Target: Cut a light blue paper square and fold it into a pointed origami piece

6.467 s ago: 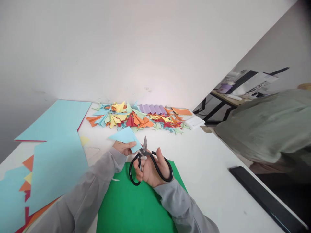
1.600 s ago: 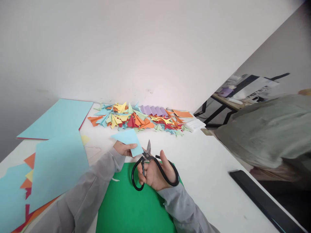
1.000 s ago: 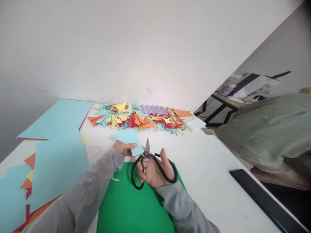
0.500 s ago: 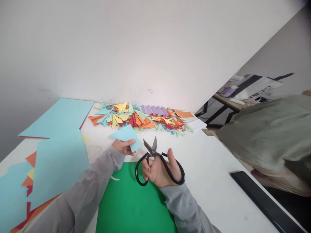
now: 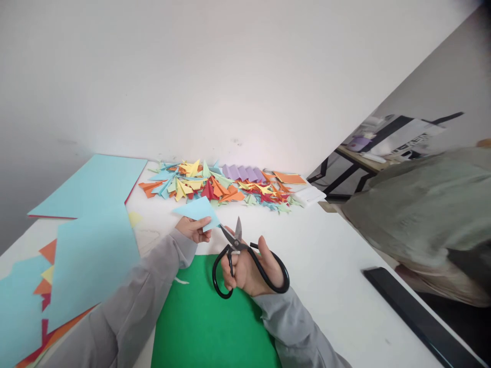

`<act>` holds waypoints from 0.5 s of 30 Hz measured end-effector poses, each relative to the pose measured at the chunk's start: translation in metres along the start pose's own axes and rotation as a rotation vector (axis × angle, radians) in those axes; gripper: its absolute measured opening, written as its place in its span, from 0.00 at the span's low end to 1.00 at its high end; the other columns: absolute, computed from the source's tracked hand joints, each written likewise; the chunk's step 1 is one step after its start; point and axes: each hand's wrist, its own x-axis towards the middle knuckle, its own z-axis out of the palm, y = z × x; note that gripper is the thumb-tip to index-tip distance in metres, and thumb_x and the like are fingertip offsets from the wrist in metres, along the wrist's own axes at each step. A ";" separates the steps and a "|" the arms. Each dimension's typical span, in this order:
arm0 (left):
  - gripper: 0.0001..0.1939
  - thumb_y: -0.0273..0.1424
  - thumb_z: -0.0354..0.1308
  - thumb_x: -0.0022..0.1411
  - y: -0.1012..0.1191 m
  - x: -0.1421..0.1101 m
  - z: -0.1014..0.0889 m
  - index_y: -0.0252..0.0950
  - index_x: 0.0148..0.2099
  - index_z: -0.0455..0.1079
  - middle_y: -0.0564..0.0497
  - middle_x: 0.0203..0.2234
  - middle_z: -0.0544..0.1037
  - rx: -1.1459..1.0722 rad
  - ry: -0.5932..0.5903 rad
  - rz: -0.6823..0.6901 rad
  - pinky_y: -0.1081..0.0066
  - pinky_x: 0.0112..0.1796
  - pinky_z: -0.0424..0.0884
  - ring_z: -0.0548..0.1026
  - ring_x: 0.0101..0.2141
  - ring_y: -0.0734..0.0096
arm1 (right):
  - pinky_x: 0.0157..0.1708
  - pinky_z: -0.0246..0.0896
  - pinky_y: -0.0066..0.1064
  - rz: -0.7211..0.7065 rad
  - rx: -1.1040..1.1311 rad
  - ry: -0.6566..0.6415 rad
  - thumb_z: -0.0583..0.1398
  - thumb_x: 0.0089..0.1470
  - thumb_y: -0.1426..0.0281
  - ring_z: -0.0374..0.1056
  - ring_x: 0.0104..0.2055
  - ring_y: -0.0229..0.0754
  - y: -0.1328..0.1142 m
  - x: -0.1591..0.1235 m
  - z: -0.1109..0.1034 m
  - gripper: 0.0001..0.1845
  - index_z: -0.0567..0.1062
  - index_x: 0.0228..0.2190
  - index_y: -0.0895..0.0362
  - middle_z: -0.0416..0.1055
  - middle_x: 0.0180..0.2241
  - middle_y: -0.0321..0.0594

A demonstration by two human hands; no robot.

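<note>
Pinching blue paper (image 5: 196,207) in the left hand (image 5: 193,228), above the table (image 5: 326,255) near a heap of folded shapes (image 5: 210,190); gripping parted scissors (image 5: 237,244) in the right hand (image 5: 249,273), close to the paper's corner. Holding the right sleeve (image 5: 291,319) over a green sheet (image 5: 210,319).

Well beyond your right hand (image 5: 249,268) and off to its right, dark lettering (image 5: 417,142) stands on a white item (image 5: 412,131), too blurred for you to read surely.

White table (image 5: 326,266) against a pale wall (image 5: 230,76) — black-framed desk (image 5: 355,157) beyond it, off to the right
</note>
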 end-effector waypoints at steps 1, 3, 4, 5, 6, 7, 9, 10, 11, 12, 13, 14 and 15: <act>0.11 0.30 0.63 0.42 0.001 -0.001 0.001 0.29 0.20 0.66 0.51 0.10 0.69 0.013 0.004 -0.010 0.75 0.15 0.66 0.67 0.13 0.76 | 0.24 0.53 0.35 -0.001 0.012 -0.005 0.40 0.47 0.44 0.64 0.21 0.41 0.000 0.000 0.000 0.39 0.40 0.56 0.48 0.68 0.26 0.37; 0.13 0.32 0.64 0.40 0.002 -0.002 0.001 0.28 0.19 0.65 0.51 0.09 0.69 0.037 -0.005 -0.030 0.76 0.15 0.65 0.67 0.13 0.76 | 0.24 0.54 0.35 -0.003 0.044 -0.016 0.40 0.48 0.45 0.64 0.21 0.41 0.001 0.000 -0.001 0.38 0.39 0.56 0.48 0.68 0.26 0.37; 0.14 0.33 0.65 0.39 0.003 -0.003 0.001 0.28 0.18 0.65 0.51 0.09 0.69 0.055 -0.037 -0.047 0.76 0.15 0.65 0.67 0.12 0.76 | 0.24 0.54 0.36 -0.002 0.058 -0.024 0.40 0.48 0.45 0.65 0.21 0.41 0.001 0.000 -0.001 0.37 0.39 0.56 0.48 0.68 0.26 0.37; 0.14 0.34 0.65 0.39 0.004 -0.004 0.001 0.28 0.18 0.66 0.50 0.09 0.69 0.082 -0.090 -0.070 0.76 0.15 0.64 0.67 0.12 0.77 | 0.25 0.55 0.36 0.002 0.068 -0.033 0.39 0.48 0.45 0.65 0.21 0.41 0.001 0.000 -0.001 0.37 0.39 0.55 0.48 0.68 0.26 0.37; 0.15 0.35 0.65 0.39 0.004 -0.005 0.001 0.27 0.20 0.68 0.50 0.10 0.69 0.116 -0.159 -0.095 0.77 0.15 0.64 0.67 0.13 0.76 | 0.25 0.55 0.36 0.010 0.073 -0.041 0.38 0.48 0.45 0.64 0.21 0.41 0.001 0.000 -0.001 0.37 0.40 0.55 0.49 0.68 0.25 0.37; 0.15 0.36 0.64 0.39 0.005 -0.005 0.000 0.26 0.22 0.69 0.49 0.10 0.69 0.153 -0.231 -0.114 0.77 0.14 0.63 0.67 0.13 0.76 | 0.25 0.55 0.36 0.025 0.072 -0.050 0.37 0.48 0.44 0.64 0.21 0.41 0.000 0.000 0.000 0.37 0.40 0.55 0.49 0.68 0.25 0.37; 0.18 0.37 0.63 0.41 0.005 -0.007 0.000 0.25 0.30 0.72 0.49 0.11 0.70 0.221 -0.346 -0.126 0.77 0.14 0.62 0.68 0.13 0.75 | 0.25 0.55 0.36 0.054 0.060 -0.054 0.36 0.46 0.43 0.64 0.21 0.41 0.000 0.000 0.000 0.39 0.41 0.55 0.49 0.68 0.24 0.37; 0.20 0.37 0.63 0.42 0.004 -0.007 -0.001 0.25 0.34 0.72 0.49 0.11 0.70 0.239 -0.376 -0.113 0.78 0.14 0.61 0.68 0.14 0.74 | 0.25 0.55 0.36 0.063 0.052 -0.051 0.36 0.46 0.42 0.63 0.20 0.41 -0.001 0.000 0.000 0.39 0.41 0.55 0.49 0.68 0.24 0.37; 0.21 0.36 0.62 0.43 0.004 -0.007 -0.001 0.25 0.37 0.72 0.49 0.12 0.70 0.250 -0.394 -0.092 0.78 0.14 0.61 0.68 0.14 0.75 | 0.25 0.54 0.36 0.067 0.046 -0.046 0.35 0.46 0.42 0.63 0.20 0.40 -0.001 0.000 0.001 0.39 0.42 0.55 0.49 0.68 0.24 0.37; 0.21 0.36 0.62 0.44 0.003 -0.007 -0.002 0.25 0.38 0.71 0.49 0.12 0.70 0.258 -0.405 -0.076 0.78 0.14 0.61 0.68 0.14 0.75 | 0.24 0.54 0.36 0.064 0.042 -0.041 0.34 0.46 0.43 0.63 0.20 0.40 -0.002 0.000 0.001 0.38 0.42 0.55 0.48 0.68 0.24 0.37; 0.21 0.36 0.62 0.44 0.002 -0.007 -0.002 0.26 0.39 0.71 0.49 0.13 0.71 0.268 -0.414 -0.068 0.78 0.14 0.61 0.68 0.14 0.76 | 0.24 0.54 0.36 0.057 0.040 -0.038 0.33 0.47 0.43 0.63 0.20 0.40 -0.002 0.000 0.002 0.38 0.42 0.55 0.48 0.68 0.24 0.37; 0.21 0.35 0.62 0.45 0.001 -0.006 -0.003 0.26 0.40 0.71 0.49 0.14 0.71 0.277 -0.417 -0.065 0.78 0.14 0.62 0.68 0.14 0.76 | 0.24 0.54 0.36 0.048 0.038 -0.036 0.32 0.48 0.44 0.63 0.20 0.40 -0.003 0.000 0.003 0.37 0.42 0.55 0.48 0.68 0.23 0.37; 0.21 0.35 0.61 0.45 0.000 -0.006 -0.004 0.26 0.41 0.70 0.48 0.15 0.72 0.285 -0.417 -0.065 0.77 0.15 0.62 0.68 0.14 0.76 | 0.24 0.54 0.36 0.041 0.036 -0.035 0.31 0.48 0.45 0.63 0.20 0.40 -0.003 -0.001 0.003 0.37 0.42 0.55 0.49 0.68 0.23 0.37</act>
